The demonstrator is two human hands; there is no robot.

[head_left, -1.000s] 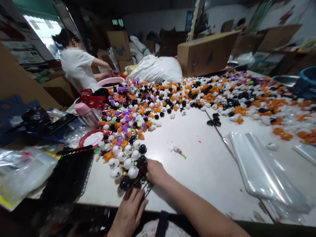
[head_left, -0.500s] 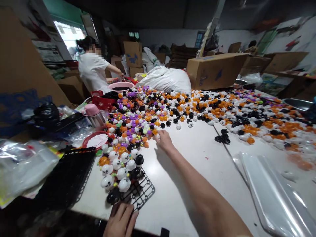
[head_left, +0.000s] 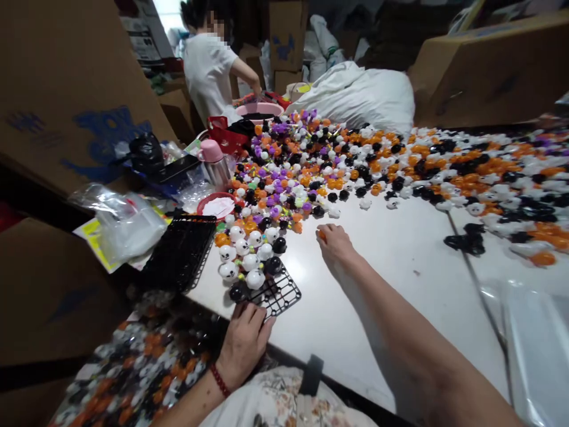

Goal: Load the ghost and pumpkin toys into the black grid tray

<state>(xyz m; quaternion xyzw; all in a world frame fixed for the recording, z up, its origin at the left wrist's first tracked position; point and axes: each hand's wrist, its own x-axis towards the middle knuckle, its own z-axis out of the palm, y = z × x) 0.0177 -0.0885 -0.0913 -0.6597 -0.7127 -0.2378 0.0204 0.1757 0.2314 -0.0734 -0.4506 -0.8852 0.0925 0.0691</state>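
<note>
A black grid tray (head_left: 284,293) lies near the table's front edge, its left and back part covered with white skull-faced balls (head_left: 255,279), black ones and an orange one. At the tray's front edge rests my left hand (head_left: 246,338), its fingers on the rim beside a black ball (head_left: 239,291). My right hand (head_left: 334,242) is above the white tabletop, right of the small-toy pile (head_left: 284,184), fingers curled around a small orange piece (head_left: 322,236).
Black grid trays (head_left: 182,252) are stacked at left, near a red dish (head_left: 217,206) and a pink-lidded flask (head_left: 216,165). Plastic sleeves (head_left: 537,350) lie at right. A person in white (head_left: 207,74) works behind a pink basin (head_left: 260,110). More toys lie below the table.
The view has tilted down and turned left. My right hand has drawn back from the pile and now holds an orange piece. My left hand remains at the tray's front edge.
</note>
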